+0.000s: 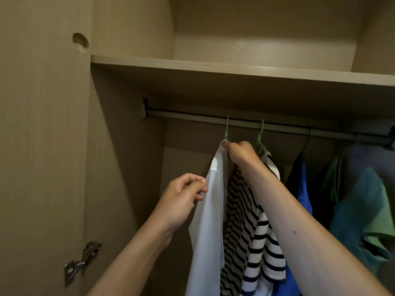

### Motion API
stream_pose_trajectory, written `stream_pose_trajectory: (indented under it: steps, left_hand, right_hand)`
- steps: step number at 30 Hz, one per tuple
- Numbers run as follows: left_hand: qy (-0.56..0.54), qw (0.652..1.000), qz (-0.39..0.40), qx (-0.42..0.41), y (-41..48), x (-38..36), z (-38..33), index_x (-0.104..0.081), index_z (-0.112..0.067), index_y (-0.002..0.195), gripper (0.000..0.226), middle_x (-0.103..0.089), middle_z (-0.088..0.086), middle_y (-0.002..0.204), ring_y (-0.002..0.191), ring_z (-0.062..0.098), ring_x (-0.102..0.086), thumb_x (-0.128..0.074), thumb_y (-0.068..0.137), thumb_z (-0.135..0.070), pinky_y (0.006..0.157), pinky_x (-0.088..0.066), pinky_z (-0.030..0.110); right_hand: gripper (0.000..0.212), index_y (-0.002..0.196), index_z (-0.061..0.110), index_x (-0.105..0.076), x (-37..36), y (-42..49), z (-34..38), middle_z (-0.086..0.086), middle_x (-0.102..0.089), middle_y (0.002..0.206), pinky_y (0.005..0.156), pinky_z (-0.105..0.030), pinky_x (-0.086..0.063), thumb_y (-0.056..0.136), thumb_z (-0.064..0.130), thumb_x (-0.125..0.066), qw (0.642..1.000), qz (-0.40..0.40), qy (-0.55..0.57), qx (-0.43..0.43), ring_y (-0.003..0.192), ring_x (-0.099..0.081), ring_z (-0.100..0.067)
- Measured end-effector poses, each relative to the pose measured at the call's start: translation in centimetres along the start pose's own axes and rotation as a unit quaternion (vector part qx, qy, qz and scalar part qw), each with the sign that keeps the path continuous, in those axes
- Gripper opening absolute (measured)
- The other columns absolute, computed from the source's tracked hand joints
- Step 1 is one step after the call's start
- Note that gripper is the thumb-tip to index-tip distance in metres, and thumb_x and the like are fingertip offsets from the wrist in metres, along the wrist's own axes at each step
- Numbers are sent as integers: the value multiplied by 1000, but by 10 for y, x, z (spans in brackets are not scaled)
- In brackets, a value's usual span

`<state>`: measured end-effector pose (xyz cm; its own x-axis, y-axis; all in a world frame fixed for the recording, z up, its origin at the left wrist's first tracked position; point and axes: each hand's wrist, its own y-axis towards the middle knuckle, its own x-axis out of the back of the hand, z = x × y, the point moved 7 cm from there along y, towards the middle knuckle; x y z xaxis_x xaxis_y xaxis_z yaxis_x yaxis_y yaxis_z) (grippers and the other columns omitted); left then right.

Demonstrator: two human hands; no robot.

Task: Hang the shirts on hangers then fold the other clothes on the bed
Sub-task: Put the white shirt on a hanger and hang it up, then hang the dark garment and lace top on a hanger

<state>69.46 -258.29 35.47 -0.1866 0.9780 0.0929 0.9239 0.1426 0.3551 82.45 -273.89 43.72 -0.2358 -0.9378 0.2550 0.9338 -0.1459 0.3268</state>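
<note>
A white shirt (pixel 210 221) hangs on a green hanger (pixel 227 129) hooked over the wardrobe rail (pixel 192 116). My right hand (pixel 240 153) grips the top of that hanger at the shirt's collar. My left hand (pixel 181 198) pinches the white shirt's left edge at shoulder height. Just right of it a black-and-white striped shirt (pixel 250 227) hangs on a second green hanger (pixel 261 135), partly behind my right forearm.
Further right on the rail hang a blue garment (pixel 302 189) on a black hanger and green and teal clothes (pixel 363 214). A shelf (pixel 213 68) runs above the rail. The open wardrobe door (pixel 42 146) with a metal hinge (pixel 82 261) stands at the left.
</note>
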Motion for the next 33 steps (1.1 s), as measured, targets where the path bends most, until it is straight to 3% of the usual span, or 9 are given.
stream_pose_trajectory:
  steps: [2, 5, 9, 11, 15, 20, 23, 28, 33]
  left_hand:
    - [-4, 1000, -11, -5, -5, 5, 2, -70, -26, 100, 18, -72, -3, 99, 100, 17, -67, -53, 100, -31, 92, -51, 36]
    - [-11, 999, -39, -7, -20, 21, 9, -69, -27, 100, 17, -73, -6, 97, 98, 14, -68, -53, 99, -31, 90, -50, 34]
    - [-29, 995, -95, -17, -62, 61, 20, -70, -26, 99, 17, -75, -5, 97, 97, 13, -69, -59, 96, -38, 88, -48, 35]
    - [-33, 990, -137, -22, -95, 88, 25, -70, -23, 97, 28, -75, -3, 97, 95, 14, -69, -61, 82, -45, 85, -47, 33]
    - [-14, 973, -231, -24, -187, 153, 29, -73, -26, 96, 42, -75, 4, 101, 98, 18, -70, -60, 69, -54, 87, -47, 38]
    - [22, 917, -399, -25, -319, 241, 22, -71, -12, 98, 51, -75, 12, 98, 91, 21, -69, -63, 66, -50, 77, -51, 28]
    - [39, 886, -462, -16, -400, 277, 14, -70, -11, 95, 50, -75, 12, 95, 86, 19, -69, -63, 64, -50, 71, -51, 21]
    - [88, 828, -554, 14, -534, 334, -3, -72, -15, 95, 49, -75, 10, 99, 92, 24, -70, -60, 68, -53, 78, -49, 32]
    - [104, 785, -608, 54, -644, 401, -13, -70, -14, 103, 36, -75, 7, 99, 95, 24, -70, -57, 82, -39, 83, -50, 39]
  right_hand:
    - [33, 114, 16, -55, 2, -21, 4, -4, -62, 117, 76, -30, -41, 93, 38, -68, 997, -24, 64, 40, 100, -59, -20]
    - [23, 108, 18, -57, -13, -60, 3, 2, -60, 99, 72, -26, -43, 93, 31, -68, 986, -1, 141, 87, 89, -58, -14]
    - [13, 102, 20, -58, -63, -117, -9, 1, -55, 90, 66, -20, -40, 94, 22, -67, 966, 94, 218, 97, 77, -51, -9]
    - [10, 99, 18, -57, -95, -150, -13, 0, -53, 85, 59, -15, -40, 94, 14, -66, 949, 153, 258, 96, 71, -50, -7]
    - [9, 97, 13, -59, -163, -240, -16, 2, -55, 81, 57, -14, -42, 94, 8, -65, 895, 308, 314, 75, 71, -52, -8]
    - [18, 96, 18, -61, -234, -372, 4, 12, -60, 74, 62, -20, -43, 85, 21, -75, 823, 460, 328, 56, 72, -56, -7]
    - [24, 96, 18, -61, -265, -456, 28, 13, -62, 72, 59, -16, -44, 75, 29, -66, 775, 530, 340, 56, 70, -57, -7]
    - [26, 101, 24, -67, -308, -618, 64, 10, -67, 83, 69, -22, -49, 78, 38, -66, 690, 656, 297, 78, 82, -66, -10]
    - [14, 109, 28, -64, -354, -755, 88, 4, -68, 100, 82, -32, -56, 96, 28, -65, 672, 696, 246, 65, 95, -68, -16]
